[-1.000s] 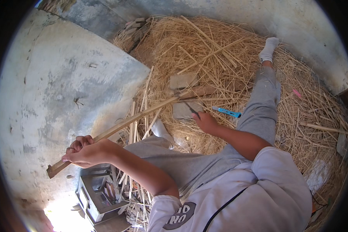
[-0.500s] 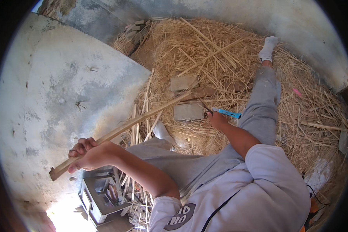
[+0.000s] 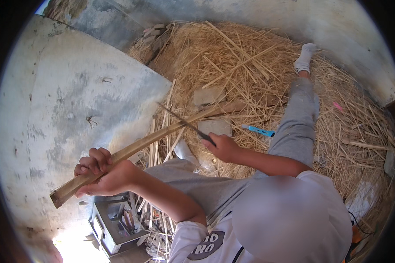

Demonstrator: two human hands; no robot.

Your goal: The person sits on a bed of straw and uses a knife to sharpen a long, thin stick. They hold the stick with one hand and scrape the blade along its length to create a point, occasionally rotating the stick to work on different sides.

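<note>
I had the left hand curled round the bamboo-like strip, butt end just left of its fingers, the rest running off right. Right hand was closed on the knife, blade crossing the strip ahead of it. Judged the strip light, springy-stiff, maybe splintery; best held near the butt.

Wide head-worn fisheye view, steeply downward over the grey trousers

Stained pale wall at left, grey wall across the top, straw-covered floor, piled bricks beyond, bright light at lower left.
</note>
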